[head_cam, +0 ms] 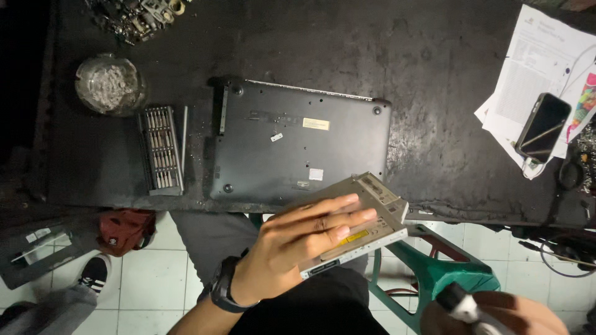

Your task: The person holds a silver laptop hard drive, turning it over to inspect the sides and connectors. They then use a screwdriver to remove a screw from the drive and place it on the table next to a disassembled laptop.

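The left hand (pixel 298 245) holds a slim silver optical drive (pixel 366 217) just off the near edge of the dark desk (pixel 434 62), above the person's lap. Its fingers (pixel 338 217) lie flat and spread across the drive's top face, with the thumb out of sight beneath, so the drive is gripped between them. The drive is tilted, its far corner overlapping the near edge of a black laptop (pixel 298 142) that lies bottom-up on the desk. A dark wristwatch (pixel 225 286) sits on the left wrist.

The right hand (pixel 503 313) shows only partly at the lower edge of the view, closed around a small white and dark object (pixel 462 307) whose kind cannot be told.

To the left of the laptop lies an open case of screwdriver bits (pixel 161 149), with a thin metal rod (pixel 184 139) beside it. Further left stands a glass ashtray (pixel 110 84). At the right end of the desk, a smartphone (pixel 543 127) rests on printed papers (pixel 534 68). A green stool (pixel 434 267) stands on the white tiled floor (pixel 149 279) below.
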